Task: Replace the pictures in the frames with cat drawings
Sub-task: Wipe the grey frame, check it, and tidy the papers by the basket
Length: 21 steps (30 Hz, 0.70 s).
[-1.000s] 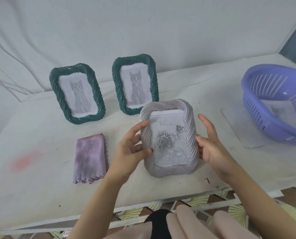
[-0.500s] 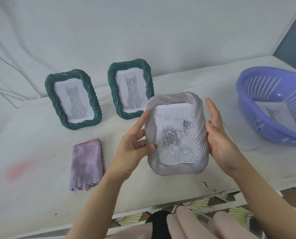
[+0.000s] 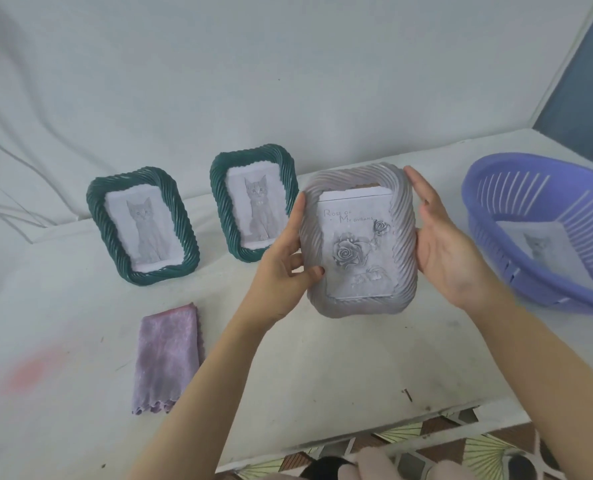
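A pale lilac twisted-rope frame [image 3: 406,216] with a rose picture [image 3: 355,251] in it is held upright above the table, face toward me. My left hand [image 3: 284,261] grips its left edge, thumb on the front. My right hand [image 3: 440,244] grips the right edge, fingers reaching behind it. Two dark green frames [image 3: 97,209] [image 3: 220,188] stand at the back, each showing a grey cat drawing. Another cat drawing [image 3: 539,245] lies in the purple basket [image 3: 489,188] at the right.
A folded purple cloth [image 3: 167,355] lies flat on the white table [image 3: 63,306], front left. A pink stain [image 3: 28,372] marks the table's left side. A white draped backdrop rises behind. The table's front edge runs along the bottom.
Both hands have lifted the lilac frame up off the table and a little to the right, bringing it closer to my view. The green frames and cloth stayed put.
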Each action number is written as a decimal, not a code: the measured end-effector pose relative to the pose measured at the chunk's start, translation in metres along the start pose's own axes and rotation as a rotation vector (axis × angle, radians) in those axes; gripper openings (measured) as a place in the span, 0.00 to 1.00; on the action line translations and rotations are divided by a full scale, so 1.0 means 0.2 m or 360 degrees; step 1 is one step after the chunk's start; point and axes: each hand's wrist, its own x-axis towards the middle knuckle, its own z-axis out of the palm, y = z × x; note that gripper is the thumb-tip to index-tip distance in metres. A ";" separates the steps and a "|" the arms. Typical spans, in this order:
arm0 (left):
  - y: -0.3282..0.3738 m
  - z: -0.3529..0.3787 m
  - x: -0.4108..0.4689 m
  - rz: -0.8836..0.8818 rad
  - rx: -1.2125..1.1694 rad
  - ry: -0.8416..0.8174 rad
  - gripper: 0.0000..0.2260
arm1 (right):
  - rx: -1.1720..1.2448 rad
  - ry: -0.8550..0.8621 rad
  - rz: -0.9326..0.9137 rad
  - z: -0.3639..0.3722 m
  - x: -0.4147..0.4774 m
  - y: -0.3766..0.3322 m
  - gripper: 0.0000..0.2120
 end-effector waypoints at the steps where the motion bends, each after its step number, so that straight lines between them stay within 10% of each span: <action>1: -0.01 0.01 0.04 0.0004 0.0033 0.0014 0.42 | 0.0008 -0.0008 0.0003 -0.02 0.03 -0.01 0.21; 21: -0.14 0.17 0.60 -0.0135 0.0488 0.0407 0.45 | 0.0442 0.0107 0.0161 -0.30 0.61 -0.02 0.17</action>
